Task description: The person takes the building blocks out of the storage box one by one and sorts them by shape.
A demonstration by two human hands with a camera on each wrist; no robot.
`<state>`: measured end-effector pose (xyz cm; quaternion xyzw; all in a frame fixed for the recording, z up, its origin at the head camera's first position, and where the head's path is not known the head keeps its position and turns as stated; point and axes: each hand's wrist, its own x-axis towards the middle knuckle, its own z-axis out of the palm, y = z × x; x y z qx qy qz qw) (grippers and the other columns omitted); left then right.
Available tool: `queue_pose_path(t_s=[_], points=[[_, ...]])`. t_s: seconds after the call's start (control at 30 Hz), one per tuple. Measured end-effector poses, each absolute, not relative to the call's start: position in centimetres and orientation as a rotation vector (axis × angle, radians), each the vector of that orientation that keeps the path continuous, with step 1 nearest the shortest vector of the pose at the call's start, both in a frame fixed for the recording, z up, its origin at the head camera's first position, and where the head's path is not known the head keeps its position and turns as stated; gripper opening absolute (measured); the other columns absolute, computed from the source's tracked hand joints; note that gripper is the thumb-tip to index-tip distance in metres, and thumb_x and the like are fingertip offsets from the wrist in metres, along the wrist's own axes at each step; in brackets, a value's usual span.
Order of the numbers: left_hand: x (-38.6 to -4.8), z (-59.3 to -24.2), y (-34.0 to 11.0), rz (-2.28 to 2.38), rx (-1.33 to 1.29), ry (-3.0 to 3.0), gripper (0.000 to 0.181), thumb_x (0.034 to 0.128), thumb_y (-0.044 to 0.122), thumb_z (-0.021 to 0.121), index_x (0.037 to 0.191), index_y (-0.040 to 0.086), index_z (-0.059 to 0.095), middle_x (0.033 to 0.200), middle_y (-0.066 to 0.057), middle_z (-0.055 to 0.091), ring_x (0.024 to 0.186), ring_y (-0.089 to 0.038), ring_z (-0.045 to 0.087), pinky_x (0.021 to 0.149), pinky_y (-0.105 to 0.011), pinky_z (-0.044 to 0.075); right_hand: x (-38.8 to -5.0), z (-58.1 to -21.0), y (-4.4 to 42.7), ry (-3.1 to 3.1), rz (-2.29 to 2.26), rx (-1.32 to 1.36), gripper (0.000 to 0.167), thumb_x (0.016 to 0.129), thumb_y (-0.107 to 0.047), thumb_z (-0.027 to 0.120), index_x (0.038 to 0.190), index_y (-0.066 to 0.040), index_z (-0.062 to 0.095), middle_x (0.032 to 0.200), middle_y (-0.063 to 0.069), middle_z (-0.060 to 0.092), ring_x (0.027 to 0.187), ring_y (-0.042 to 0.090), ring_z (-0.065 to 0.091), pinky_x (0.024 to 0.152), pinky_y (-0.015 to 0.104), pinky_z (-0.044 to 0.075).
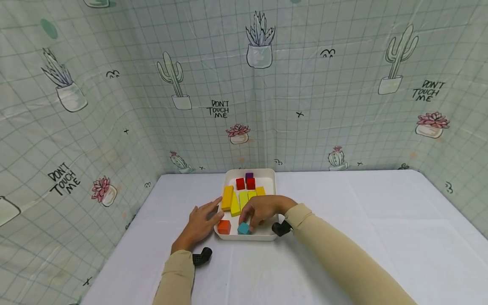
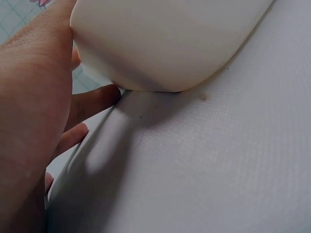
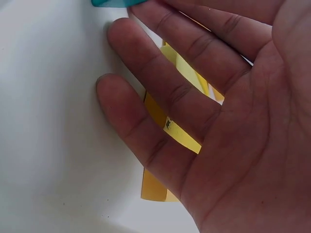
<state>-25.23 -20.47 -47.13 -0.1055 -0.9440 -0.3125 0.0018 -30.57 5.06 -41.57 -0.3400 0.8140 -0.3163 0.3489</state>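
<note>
A white tray [image 1: 251, 238] lies on the table. My right hand [image 1: 263, 208] reaches over it and pinches a teal block [image 1: 244, 228] between thumb and fingers near the front edge. In the right wrist view, only a sliver of the teal block [image 3: 114, 3] shows past the fingertips; the other fingers are extended over the tray. My left hand [image 1: 200, 222] lies along the tray's left side, fingers spread. The left wrist view has that hand [image 2: 34, 107] touching the outside of the tray wall [image 2: 165, 43]. An orange block [image 1: 224, 227] sits in the front left corner.
Yellow blocks [image 1: 227, 198] stand mid-tray, partly covered by my right hand. Behind them are two red blocks [image 1: 240, 184] and a purple block [image 1: 249, 175]. A white cloth covers the table [image 1: 354, 220]; a patterned curtain [image 1: 297, 93] hangs behind.
</note>
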Motion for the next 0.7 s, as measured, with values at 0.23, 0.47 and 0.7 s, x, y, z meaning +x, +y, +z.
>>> queue_pose_path(t_s=[0.23, 0.47, 0.7], points=[[-25.3, -47.2, -20.5, -0.983, -0.352, -2.946, 0.061, 0.1017, 0.046, 0.054, 0.156, 0.021, 0.040, 0.143, -0.014, 0.056, 0.143, -0.038, 0.035, 0.117, -0.066, 0.002, -30.6, -41.4, 5.3, 2.151, -0.829, -0.921, 0.021, 0.086, -0.015, 0.078, 0.105, -0.026, 0.075, 0.099, -0.008, 0.071, 0.088, 0.016, 0.059, 0.074, 0.030, 0.053], [-25.2, -47.3, -20.4, -0.954, -0.346, -2.963, 0.062, 0.1016, 0.047, 0.054, 0.156, 0.021, 0.040, 0.144, -0.013, 0.056, 0.143, -0.038, 0.035, 0.117, -0.066, 0.002, -30.6, -40.6, 6.1, 2.210, -0.904, -0.915, 0.024, 0.087, -0.018, 0.078, 0.110, -0.021, 0.075, 0.105, -0.007, 0.068, 0.098, 0.016, 0.062, 0.084, 0.032, 0.056], [-25.0, -47.0, -20.4, -0.964, -0.350, -2.954, 0.062, 0.1017, 0.046, 0.054, 0.156, 0.021, 0.039, 0.146, -0.013, 0.054, 0.143, -0.038, 0.034, 0.117, -0.066, 0.002, -30.2, -40.2, 7.0, 2.202, -1.095, -0.857, 0.026, 0.087, -0.022, 0.076, 0.111, -0.013, 0.072, 0.105, -0.001, 0.069, 0.097, 0.021, 0.064, 0.082, 0.034, 0.058]])
